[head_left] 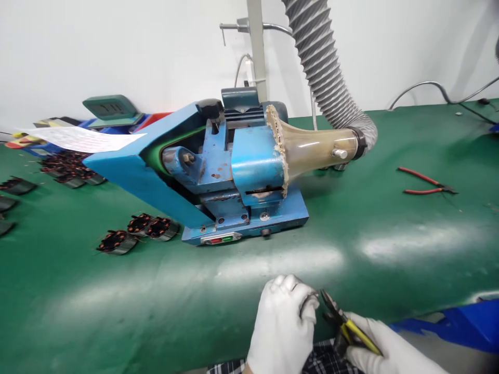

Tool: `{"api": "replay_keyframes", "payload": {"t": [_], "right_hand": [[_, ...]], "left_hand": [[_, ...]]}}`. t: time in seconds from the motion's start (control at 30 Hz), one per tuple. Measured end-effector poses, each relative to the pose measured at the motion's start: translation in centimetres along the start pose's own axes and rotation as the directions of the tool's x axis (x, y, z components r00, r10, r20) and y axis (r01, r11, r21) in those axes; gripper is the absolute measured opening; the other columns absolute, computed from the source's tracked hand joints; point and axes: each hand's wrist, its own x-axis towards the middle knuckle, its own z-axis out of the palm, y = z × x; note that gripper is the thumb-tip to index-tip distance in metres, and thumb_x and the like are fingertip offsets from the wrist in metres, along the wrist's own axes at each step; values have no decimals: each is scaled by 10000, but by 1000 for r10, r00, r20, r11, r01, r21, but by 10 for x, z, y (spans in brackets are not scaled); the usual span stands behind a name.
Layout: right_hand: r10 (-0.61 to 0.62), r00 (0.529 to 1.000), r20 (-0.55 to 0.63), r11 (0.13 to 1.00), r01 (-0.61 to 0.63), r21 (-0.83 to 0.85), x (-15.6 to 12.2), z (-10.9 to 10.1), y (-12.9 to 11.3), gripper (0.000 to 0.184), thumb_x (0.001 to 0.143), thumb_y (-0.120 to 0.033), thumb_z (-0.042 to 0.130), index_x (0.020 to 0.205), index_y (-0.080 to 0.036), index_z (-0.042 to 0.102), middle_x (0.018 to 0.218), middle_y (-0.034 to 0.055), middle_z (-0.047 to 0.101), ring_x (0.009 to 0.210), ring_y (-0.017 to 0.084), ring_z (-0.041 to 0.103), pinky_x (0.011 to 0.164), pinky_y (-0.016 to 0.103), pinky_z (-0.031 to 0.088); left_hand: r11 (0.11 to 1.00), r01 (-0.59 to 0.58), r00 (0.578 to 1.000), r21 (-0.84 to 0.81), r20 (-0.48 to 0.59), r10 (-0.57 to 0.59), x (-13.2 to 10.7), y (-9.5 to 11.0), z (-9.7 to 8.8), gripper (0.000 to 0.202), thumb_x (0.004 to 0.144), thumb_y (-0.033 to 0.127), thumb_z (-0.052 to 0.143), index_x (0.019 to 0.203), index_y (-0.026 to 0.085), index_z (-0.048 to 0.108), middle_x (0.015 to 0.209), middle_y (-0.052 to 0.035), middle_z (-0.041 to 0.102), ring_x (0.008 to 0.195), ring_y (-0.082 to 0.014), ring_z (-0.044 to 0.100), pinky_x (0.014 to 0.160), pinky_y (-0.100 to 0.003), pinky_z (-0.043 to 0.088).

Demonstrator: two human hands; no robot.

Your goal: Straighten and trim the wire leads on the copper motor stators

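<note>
Both my hands wear white gloves and sit at the near edge of the green table [370, 249]. My left hand [283, 322] is closed in a fist round a small dark part that I cannot make out; only a thin edge shows by the fingers. My right hand [384, 345] grips yellow-handled pliers [343, 319], and their dark jaws point at what the left hand holds.
A blue bench machine [234, 171] with a clear funnel and a grey ribbed hose [331, 72] stands mid-table. Copper-wound stators [136, 231] lie left of it, more behind [66, 169]. Red-handled pliers [424, 184] lie at right. Paper [78, 137] and a green scale [109, 109] sit far left.
</note>
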Motion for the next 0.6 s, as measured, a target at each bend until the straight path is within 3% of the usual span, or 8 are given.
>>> {"api": "replay_keyframes", "payload": {"t": [0.17,0.47,0.6], "right_hand": [[-14,999,-36,995,11,-98,-4,-3,-18,449,721,-350,538,1126,-179,627,1157,98,625,1117,333,518,980,401,388],[-11,1000,5,982,12,-187,3,2,-6,496,795,-411,506,1241,-197,547,1187,111,600,1112,329,513,1013,461,334],[43,998,-41,994,-47,-101,5,11,8,514,801,-451,501,1245,-195,537,1224,110,573,1187,324,453,1041,470,292]], "left_hand": [[1000,-2,1000,-1,-5,2,-1,-1,3,192,780,84,500,759,236,614,801,2,598,808,-200,527,752,-358,412],[1000,2,1000,22,28,-3,-1,-4,3,214,756,62,492,773,239,612,823,-6,580,823,-208,501,743,-359,397],[999,-15,999,39,35,13,-1,-6,4,217,743,59,486,764,238,607,818,-6,571,812,-204,496,743,-356,393]]}}
